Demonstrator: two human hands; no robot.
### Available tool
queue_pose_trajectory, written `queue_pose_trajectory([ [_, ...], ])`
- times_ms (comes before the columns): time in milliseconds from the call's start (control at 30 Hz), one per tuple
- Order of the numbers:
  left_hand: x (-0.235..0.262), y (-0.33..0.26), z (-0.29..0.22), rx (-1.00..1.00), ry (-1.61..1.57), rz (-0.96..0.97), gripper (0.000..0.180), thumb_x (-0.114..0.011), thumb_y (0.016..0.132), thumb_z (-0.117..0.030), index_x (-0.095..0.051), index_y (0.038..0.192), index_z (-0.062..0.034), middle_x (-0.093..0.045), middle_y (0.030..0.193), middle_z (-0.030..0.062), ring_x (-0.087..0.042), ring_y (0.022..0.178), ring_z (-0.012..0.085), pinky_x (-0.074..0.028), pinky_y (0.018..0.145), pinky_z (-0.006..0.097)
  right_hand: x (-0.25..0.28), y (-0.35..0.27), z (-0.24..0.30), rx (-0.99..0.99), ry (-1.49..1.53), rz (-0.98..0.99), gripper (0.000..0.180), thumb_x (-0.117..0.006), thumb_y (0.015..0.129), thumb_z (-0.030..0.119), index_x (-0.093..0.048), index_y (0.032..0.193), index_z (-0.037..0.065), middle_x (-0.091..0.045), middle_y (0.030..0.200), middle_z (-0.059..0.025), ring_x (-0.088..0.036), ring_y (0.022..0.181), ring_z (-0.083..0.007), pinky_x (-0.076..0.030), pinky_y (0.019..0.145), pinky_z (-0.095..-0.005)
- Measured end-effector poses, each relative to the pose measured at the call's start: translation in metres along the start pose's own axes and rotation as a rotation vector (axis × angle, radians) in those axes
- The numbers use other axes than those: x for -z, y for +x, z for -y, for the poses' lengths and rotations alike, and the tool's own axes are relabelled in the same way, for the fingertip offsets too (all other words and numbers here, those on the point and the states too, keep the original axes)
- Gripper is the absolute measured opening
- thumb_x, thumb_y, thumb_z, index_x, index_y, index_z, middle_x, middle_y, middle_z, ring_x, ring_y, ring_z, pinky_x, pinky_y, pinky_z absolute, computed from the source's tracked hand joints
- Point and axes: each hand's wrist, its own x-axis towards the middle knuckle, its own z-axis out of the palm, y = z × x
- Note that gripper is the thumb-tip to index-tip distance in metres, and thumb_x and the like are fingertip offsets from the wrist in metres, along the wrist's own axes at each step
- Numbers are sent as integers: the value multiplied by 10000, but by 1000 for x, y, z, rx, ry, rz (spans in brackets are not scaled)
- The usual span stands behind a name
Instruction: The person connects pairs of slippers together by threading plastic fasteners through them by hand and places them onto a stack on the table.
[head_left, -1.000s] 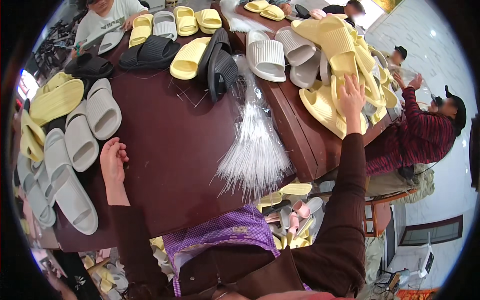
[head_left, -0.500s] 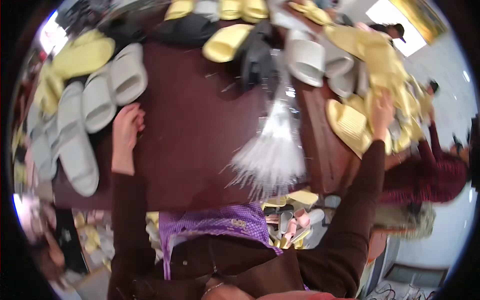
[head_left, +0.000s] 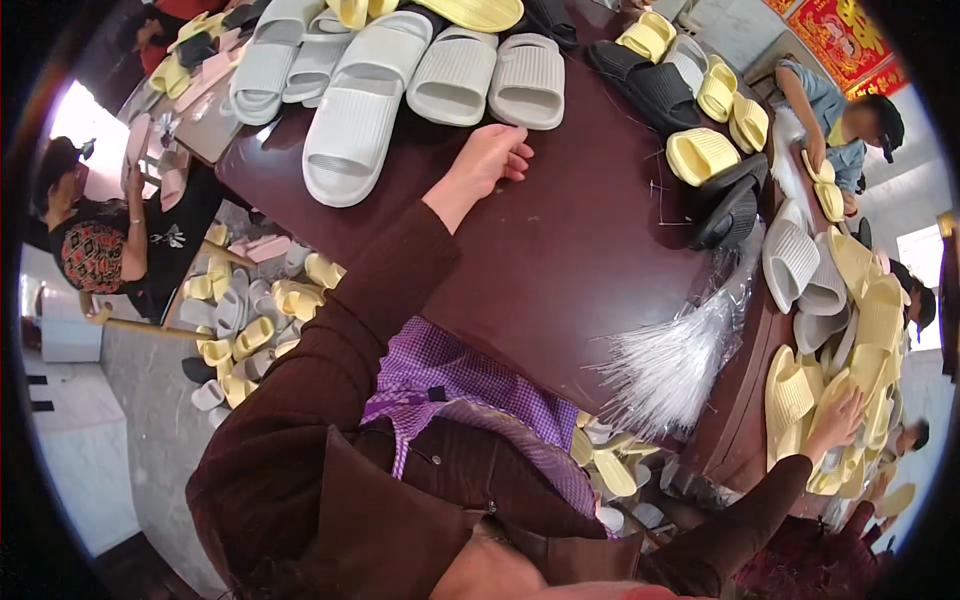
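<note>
My left hand (head_left: 488, 162) rests low over the dark red table, close to the toe of a grey slide slipper (head_left: 528, 85). Its fingers are loosely curled and slightly apart, with nothing visible in them. More grey slippers, one of them a larger slipper (head_left: 365, 110), lie in a row to its left. At the far right, my right hand (head_left: 838, 418) reaches into a heap of yellow slippers, its fingers over the edge of a yellow slipper (head_left: 822, 425). Another ribbed yellow slipper (head_left: 790, 400) lies beside it.
A bundle of thin clear plastic strands (head_left: 665, 375) lies on the table (head_left: 540, 280) near its front right. Black slippers (head_left: 728, 210) and yellow ones stand at the back. More slippers (head_left: 240, 320) are piled below at left. Co-workers sit left (head_left: 95, 240) and back right (head_left: 825, 115).
The view has swung to the left, so the table and slippers appear shifted rightward. My left hand stays beside the grey slippers, and my right hand stays on the yellow heap.
</note>
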Motion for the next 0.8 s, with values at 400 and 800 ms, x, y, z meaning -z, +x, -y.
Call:
queue_pose_trajectory([
  [400,-11,7,0,114,-402,-39,212,-518,880,-191,-539,950,8,-618,779,129,-577,614,182,-496,556,352,154,-20,83,248,946,-223,267,-450,933,94,-593,1148,28,-615,1142,-99,-568,1072,-233,-426,915,-304],
  [800,-89,-172,47,94,-619,72,135,-528,865,-108,-552,949,-4,-618,770,80,-552,587,121,-466,535,276,334,-153,303,441,2024,1217,384,-508,918,138,-456,1242,-62,-630,1042,-115,-596,932,-163,-478,807,-285],
])
